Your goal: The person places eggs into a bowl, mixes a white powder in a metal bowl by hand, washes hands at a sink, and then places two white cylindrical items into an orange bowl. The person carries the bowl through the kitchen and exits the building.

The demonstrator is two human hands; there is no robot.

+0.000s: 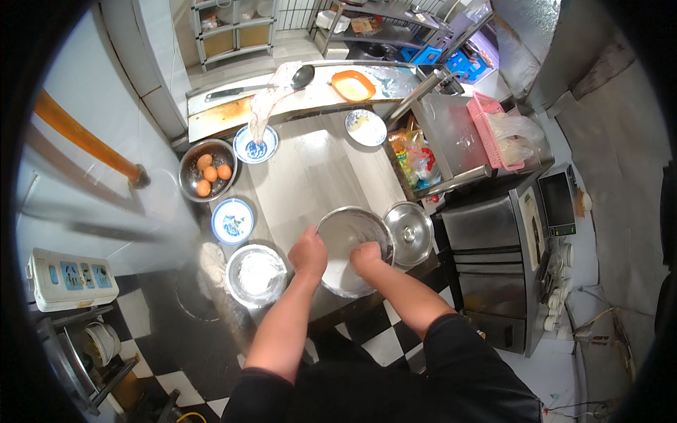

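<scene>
A deep metal pot (338, 275) stands near the front edge of the table, its inside coated with a pale, whitish substance. My left hand (308, 253) grips the pot's left rim. Inside the pot, my right hand (366, 256) is curled like a fist; its fingertips are hidden, so I cannot tell whether it holds anything. Left of my left forearm is a metal bowl (257, 276) containing white powder. A round steel lid (408, 233) with a knob lies against the pot's right side.
Along the table's left are a bowl of several brown eggs (210, 173) and two blue-and-white bowls (232, 221), one touched by a cloth (260, 113). A patterned plate (366, 128) sits at the far right. Behind are a ladle (302, 77) and an orange dish (353, 86).
</scene>
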